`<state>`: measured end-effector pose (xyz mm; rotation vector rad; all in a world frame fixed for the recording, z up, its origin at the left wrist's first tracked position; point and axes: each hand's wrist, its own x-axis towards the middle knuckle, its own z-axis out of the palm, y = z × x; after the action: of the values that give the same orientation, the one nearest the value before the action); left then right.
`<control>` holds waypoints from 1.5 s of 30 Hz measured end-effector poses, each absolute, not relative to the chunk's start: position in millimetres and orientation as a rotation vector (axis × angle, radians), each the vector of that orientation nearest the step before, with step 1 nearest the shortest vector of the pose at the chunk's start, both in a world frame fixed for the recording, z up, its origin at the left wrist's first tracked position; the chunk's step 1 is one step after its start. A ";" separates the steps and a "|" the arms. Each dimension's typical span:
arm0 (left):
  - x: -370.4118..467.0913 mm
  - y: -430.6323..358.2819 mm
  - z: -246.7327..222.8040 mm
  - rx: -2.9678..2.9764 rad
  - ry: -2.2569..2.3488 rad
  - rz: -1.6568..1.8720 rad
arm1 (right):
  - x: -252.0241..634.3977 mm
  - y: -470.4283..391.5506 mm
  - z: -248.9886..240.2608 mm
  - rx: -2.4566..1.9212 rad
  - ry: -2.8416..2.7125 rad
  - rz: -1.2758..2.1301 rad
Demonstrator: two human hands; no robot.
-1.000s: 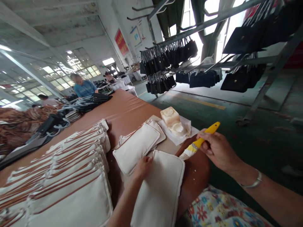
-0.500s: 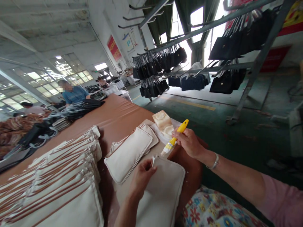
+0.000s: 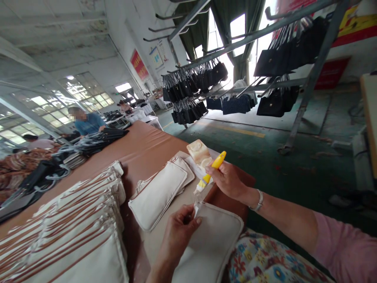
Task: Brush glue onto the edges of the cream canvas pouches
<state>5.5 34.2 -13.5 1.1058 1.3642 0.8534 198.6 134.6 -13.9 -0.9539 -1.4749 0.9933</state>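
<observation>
The R hand grips a brush w/ yellow handle, thumb and fingers closed around the handle's lower part. The brush is above the near end of the brown table, over the far corner of a cream pouch. Its long axis is slanted: handle end points up, to the right & away from the person; bristles point down-left, twd the L hand. The L hand pinches a pale bit at this same corner betw. thumb and fingers. If bristles touch it, I cannot tell.

The pouch lies flat, long axis approx. away from the person, far end leaning a little right; its near end is cut by the frame.

Just beyond the brush is a pale container. Left of the pouch, a few more pouches overlap, and further left is a long row of pouches w/ brown cords.

Re: writing, the red banner on the wall has yellowish characters, too small to read; the red board at right also has faint, unreadable lines.
</observation>
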 end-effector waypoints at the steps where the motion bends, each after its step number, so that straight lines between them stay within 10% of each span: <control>1: 5.9 33.3 -13.9 1.126 1.383 0.853 | 202.1 135.0 -11.6 -0.951 -1.454 0.981; 21: 10.4 14.1 -29.3 1.122 1.490 0.798 | 218.4 125.2 -10.2 -0.892 -1.641 0.867; 31: 21.1 2.1 -23.4 2.699 1.696 0.818 | 233.0 114.5 21.9 -0.762 -1.485 1.061; 45: 18.7 -2.1 -26.7 2.752 1.699 0.822 | 238.2 84.5 30.7 -0.533 -1.874 0.844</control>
<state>18.7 -2.1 -26.7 2.7516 1.6987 0.8219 238.2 84.5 30.7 -0.5329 -1.8743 0.8439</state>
